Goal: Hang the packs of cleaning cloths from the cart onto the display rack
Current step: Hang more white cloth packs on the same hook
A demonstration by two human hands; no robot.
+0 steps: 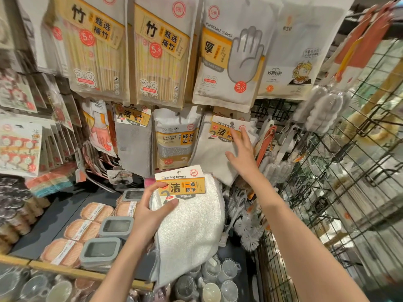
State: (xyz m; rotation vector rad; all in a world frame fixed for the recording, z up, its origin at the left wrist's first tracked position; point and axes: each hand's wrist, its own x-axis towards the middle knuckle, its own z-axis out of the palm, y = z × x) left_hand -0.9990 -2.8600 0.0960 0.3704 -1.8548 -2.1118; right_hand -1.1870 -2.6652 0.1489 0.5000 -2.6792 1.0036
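My left hand (150, 211) grips a pack of white cleaning cloths (192, 223) by its orange and white header card, holding it in front of the display rack. Up and to the right, another pack of white cleaning cloths (214, 149) hangs on a rack hook. My right hand (242, 153) reaches up to it with fingers straight, touching its header card and cloth. The cart is out of view.
Chopstick packs (98, 51) and a disposable glove pack (231, 62) hang above. A sponge pack (176, 138) and grey cloths (134, 144) hang to the left. A wire grid panel (340, 192) stands on the right. Grey lidded boxes (115, 227) lie on the shelf below.
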